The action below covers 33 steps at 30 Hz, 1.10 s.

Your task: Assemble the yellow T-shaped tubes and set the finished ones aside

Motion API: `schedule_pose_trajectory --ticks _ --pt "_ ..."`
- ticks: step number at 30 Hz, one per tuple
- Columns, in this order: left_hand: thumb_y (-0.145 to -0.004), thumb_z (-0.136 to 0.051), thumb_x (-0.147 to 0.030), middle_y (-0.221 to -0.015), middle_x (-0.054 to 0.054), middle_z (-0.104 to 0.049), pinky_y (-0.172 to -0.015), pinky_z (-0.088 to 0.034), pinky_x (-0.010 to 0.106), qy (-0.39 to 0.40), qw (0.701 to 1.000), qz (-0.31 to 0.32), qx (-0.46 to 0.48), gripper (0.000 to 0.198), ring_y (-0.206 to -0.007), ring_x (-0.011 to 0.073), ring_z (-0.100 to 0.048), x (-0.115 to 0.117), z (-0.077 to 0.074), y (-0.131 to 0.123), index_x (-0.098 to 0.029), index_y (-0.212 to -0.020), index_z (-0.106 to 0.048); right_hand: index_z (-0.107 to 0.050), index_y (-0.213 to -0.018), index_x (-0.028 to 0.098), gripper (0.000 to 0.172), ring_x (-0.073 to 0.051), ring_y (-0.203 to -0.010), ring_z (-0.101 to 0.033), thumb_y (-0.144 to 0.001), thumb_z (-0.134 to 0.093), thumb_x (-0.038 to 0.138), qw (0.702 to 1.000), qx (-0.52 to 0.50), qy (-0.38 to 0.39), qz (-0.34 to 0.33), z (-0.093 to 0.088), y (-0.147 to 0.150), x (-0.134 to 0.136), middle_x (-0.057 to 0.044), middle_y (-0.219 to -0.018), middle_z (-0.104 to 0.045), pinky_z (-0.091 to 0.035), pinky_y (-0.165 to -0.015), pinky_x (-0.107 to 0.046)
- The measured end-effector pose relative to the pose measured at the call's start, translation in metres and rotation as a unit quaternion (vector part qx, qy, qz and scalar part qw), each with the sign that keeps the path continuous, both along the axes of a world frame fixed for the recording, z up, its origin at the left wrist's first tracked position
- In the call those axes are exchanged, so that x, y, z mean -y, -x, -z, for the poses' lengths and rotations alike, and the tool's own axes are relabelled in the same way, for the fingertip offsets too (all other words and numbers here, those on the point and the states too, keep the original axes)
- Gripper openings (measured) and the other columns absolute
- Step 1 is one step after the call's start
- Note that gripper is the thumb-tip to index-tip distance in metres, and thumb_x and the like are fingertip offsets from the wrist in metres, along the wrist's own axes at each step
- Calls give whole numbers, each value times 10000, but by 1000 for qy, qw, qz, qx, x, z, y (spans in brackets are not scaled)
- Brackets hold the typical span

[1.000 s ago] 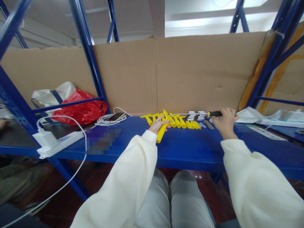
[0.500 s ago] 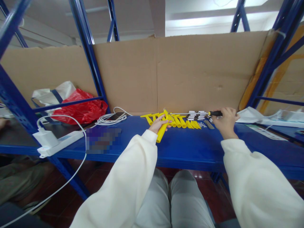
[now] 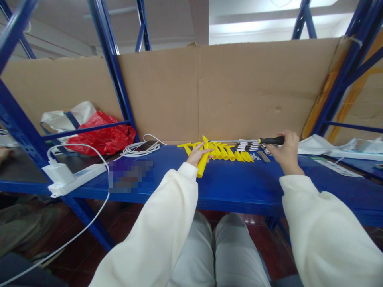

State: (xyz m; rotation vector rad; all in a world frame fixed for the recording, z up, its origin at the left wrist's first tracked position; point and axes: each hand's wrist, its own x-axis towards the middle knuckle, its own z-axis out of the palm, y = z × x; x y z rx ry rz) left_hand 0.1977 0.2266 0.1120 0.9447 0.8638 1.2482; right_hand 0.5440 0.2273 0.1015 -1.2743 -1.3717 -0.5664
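The screwdriver has come up a touch and its handle has slid right, and the tip now sits at the top end of the tube, higher than a moment ago.

Far left on the blue shelf lies a white power strip with a charger plugged in. Behind it is a red bag, then a coil of white cable. None of it is being touched.

At centre, the left hand is closed round the yellow tube, tilting it up off the shelf with its lower end pointing back at the person. Just beside it lies a row of yellow parts, with a small stack of white clips behind.

The long shaft runs level over that row. At the right, the right hand has its fingers wrapped on the black handle.

To my eye the blade is being lined up with the tube's top end. That calls for a steady left grip and a level shaft, so the tip doesn't skate off into the row.
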Motion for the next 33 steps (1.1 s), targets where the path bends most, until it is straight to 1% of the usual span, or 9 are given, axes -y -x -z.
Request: schedule_pose_trajectory --ticks 3,8,15,18,21,23,25,27,33 --pt "-914 -774 -90 -1347 198 -791 -443 -447 155 -6 1000 -15 7 922 -724 167 -794 -4 1 1 -277 -1735 -399 -637 -962 272 357 -423 -1132 -623 -721 -851 426 998 -13 -24 -58 1 -8 -5 -139 -1081 -662 -517 -1012 -576" --pt "-913 -684 -33 -1327 179 -802 -463 -454 154 -13 999 -53 -2 886 -731 158 -789 -7 3 2 -266 -1723 -413 -676 -846 275 407 -392 -982 -674 -714 -909 582 991 -50 28 -123 4 -9 -6 -115 -946 -682 -566 -957 -577" --pt "-894 -717 -28 -1286 178 -815 -478 -462 170 -16 997 -73 -3 920 -671 143 -760 -8 4 1 -255 -1730 -408 -703 -983 257 590 -328 -1072 -669 -531 -1021 463 971 -178 58 -150 9 -8 -14 -60 -1037 -692 -570 -1007 -512" --pt "-917 -692 -27 -1236 165 -827 -463 -450 168 -13 997 -81 -10 889 -605 115 -714 -7 3 1 -247 -1731 -409 -690 -993 255 534 -239 -899 -653 -559 -990 337 932 -287 84 -206 9 -3 -17 -9 -934 -654 -590 -790 -375" --pt "-921 -685 -25 -1203 156 -834 -455 -443 165 -13 996 -88 -12 885 -582 108 -702 -6 3 1 -246 -1731 -407 -660 -916 250 309 -155 -646 -544 -677 -854 222 858 -415 112 -281 4 2 -17 18 -790 -587 -457 -523 -252" --pt "-908 -709 -30 -1197 152 -836 -463 -453 167 -13 996 -87 -14 907 -612 125 -729 -6 3 1 -258 -1732 -405 -637 -855 240 165 -129 -555 -471 -746 -748 187 810 -479 124 -315 -1 4 -17 15 -736 -560 -383 -441 -224" --pt "-902 -720 -29 -1193 154 -837 -465 -454 170 -14 996 -86 -17 914 -643 142 -753 -6 4 1 -258 -1731 -410 -621 -809 230 96 -121 -515 -444 -796 -697 173 777 -514 128 -340 -5 6 -15 8 -701 -545 -374 -408 -219" --pt "-908 -709 -19 -1185 159 -837 -460 -446 171 -17 996 -87 -18 899 -654 151 -761 -7 5 1 -245 -1728 -416 -608 -777 226 121 -119 -497 -449 -835 -695 165 765 -526 115 -353 -7 9 -13 4 -683 -543 -388 -393 -220" --pt "-889 -761 -45 -1183 149 -838 -495 -479 181 -24 996 -86 -24 910 -665 154 -762 -10 8 2 -262 -1714 -446 -557 -721 239 328 -109 -463 -482 -890 -835 278 771 -519 65 -362 -9 15 -4 25 -623 -564 -428 -368 -208"
